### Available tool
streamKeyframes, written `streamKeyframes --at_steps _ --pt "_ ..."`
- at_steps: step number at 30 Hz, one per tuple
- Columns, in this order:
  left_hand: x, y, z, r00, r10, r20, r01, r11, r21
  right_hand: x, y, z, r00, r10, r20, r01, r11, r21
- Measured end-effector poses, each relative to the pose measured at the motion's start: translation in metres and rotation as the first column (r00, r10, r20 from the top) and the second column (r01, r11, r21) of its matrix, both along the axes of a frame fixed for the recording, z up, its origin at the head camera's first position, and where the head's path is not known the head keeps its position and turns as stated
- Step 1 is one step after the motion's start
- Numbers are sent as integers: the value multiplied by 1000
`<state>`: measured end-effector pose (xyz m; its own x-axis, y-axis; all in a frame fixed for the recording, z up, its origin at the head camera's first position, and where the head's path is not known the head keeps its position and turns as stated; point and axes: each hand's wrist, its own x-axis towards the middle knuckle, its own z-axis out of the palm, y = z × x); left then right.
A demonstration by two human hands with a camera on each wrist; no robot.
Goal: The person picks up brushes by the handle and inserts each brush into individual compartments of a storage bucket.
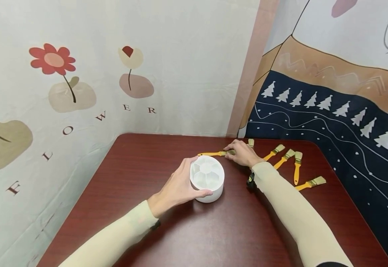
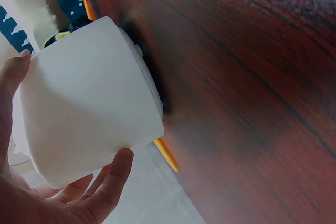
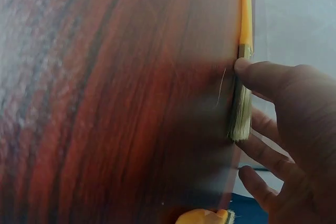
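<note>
A round white pen holder (image 1: 216,193), divided inside into several compartments, stands upright on the table. My left hand (image 1: 176,184) holds it from the left, with the thumb on the near side. The left wrist view shows the fingertips against the holder's smooth wall (image 2: 94,98). Beyond the holder, a paintbrush with a yellow handle (image 1: 210,154) lies sideways on the table. My right hand (image 1: 243,153) pinches this brush around its metal band. In the right wrist view the thumb rests on the band, and pale bristles (image 3: 241,119) reach past it.
Several similar paintbrushes (image 1: 284,158) lie to the right of my right hand, one of them partly behind the forearm. Another brush tip (image 1: 251,142) shows just behind that hand. The dark red wooden table (image 1: 140,159) meets printed wall cloths at its back and right.
</note>
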<state>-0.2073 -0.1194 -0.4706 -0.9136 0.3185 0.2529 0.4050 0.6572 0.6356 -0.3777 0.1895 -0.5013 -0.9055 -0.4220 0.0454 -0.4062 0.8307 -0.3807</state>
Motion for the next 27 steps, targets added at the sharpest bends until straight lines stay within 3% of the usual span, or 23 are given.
streamKeyframes --at_steps 10,27 --pt "0 0 0 1000 6 -4 -6 1000 -1 1 -2 0 999 3 -32 -3 1000 -18" --pt "0 1 0 1000 4 -6 -4 1000 -7 5 -5 4 996 -78 32 81 991 -108"
